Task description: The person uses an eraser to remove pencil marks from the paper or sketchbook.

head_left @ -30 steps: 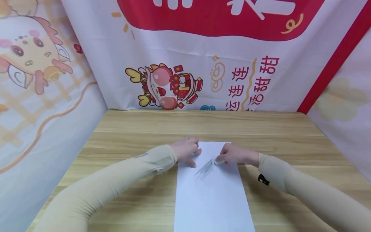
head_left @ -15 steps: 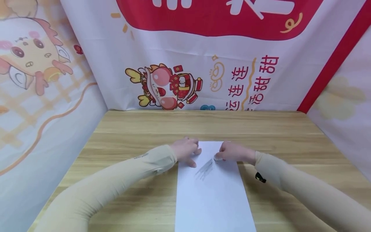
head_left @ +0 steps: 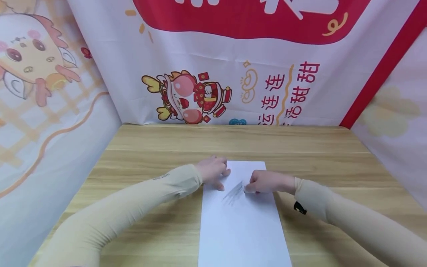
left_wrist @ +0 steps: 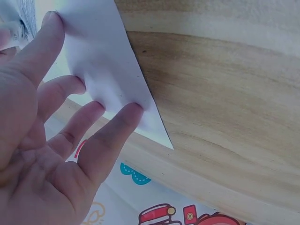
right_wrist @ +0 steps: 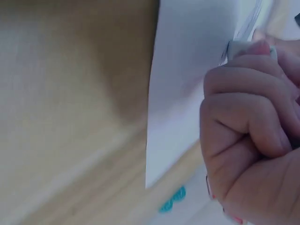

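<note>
A long white sheet of paper (head_left: 241,230) lies flat on the wooden table, with grey pencil scribbles (head_left: 233,193) on its upper part. The left hand (head_left: 211,172) is at the sheet's upper left, its spread fingertips pressing the paper down, as the left wrist view (left_wrist: 61,140) of that hand shows. To the right of the scribbles, the right hand (head_left: 267,181) pinches a small whitish eraser (right_wrist: 237,48) between thumb and curled fingers. The eraser touches the paper at the edge of the marks. Most of it is hidden by the fingers.
Bare wooden tabletop (head_left: 143,148) surrounds the sheet on the left, right and far side. A white printed cloth (head_left: 207,55) with red patterns hangs behind the table, and further printed cloths stand at both sides. A small black tag (head_left: 300,207) hangs by the right sleeve.
The right hand, still pinching the eraser, went slightly away from the person and then came back nearer along the scribbles' right edge. The left hand stays in place on the paper.
</note>
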{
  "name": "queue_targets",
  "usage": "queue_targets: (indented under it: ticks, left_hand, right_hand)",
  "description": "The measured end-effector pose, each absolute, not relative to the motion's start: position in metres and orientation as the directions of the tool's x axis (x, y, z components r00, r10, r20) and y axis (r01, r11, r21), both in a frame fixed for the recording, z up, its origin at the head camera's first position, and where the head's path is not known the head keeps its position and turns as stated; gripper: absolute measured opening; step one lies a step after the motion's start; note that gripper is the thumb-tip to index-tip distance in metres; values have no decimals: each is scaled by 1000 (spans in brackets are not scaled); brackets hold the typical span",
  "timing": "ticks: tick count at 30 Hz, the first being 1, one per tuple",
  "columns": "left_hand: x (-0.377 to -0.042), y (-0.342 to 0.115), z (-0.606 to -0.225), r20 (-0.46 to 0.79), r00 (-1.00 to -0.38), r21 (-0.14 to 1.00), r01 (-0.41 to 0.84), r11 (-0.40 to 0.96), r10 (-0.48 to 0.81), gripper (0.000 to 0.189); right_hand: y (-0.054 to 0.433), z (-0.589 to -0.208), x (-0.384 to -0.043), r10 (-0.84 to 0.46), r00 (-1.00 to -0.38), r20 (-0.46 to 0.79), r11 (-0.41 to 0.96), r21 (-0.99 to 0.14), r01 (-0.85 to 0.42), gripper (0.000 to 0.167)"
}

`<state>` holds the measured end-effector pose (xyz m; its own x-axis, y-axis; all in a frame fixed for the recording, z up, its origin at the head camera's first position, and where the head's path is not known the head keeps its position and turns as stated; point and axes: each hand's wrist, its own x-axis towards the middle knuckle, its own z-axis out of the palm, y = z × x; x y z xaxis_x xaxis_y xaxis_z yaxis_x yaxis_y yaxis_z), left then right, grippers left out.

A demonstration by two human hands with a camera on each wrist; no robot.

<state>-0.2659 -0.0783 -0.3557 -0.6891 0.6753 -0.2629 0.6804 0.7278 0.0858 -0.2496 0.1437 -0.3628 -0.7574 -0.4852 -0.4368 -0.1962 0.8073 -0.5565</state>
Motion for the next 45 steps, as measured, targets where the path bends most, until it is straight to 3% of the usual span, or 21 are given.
queue_targets:
  ticks: [11,18,27,36,40,45]
  left_hand:
    - [-268,-85,-354,-236,-691,165,664,729,683,64]
    - [-257,-101,-353,-150,-712,165,666,727,686,73]
    - [-237,-120,-373,-151,-714,157,666,729,684,106]
    - [-233,-123,-383,-125,-685,163,699,696,718,101]
    - [-233,-121,-380,-132,-683,137,705,696,718,102]
    - [-233,-120,-379,-137,-682,112,710,695,719,102]
  right_hand:
    - [164,-342,-262,-540,-786,-301,700,-680,-220,29]
    - [166,-350,-260,-532,-785,-317,624,-773,-111,26]
    - [170,-366,-257,-498,-792,-353,580,-815,-1,22]
    - [168,-368,-258,-505,-733,-455,395,-877,272,20]
    - [164,-368,-261,-463,-758,-460,458,-856,240,22]
    - [153,-371,-261,-398,-819,-414,602,-791,107,18]
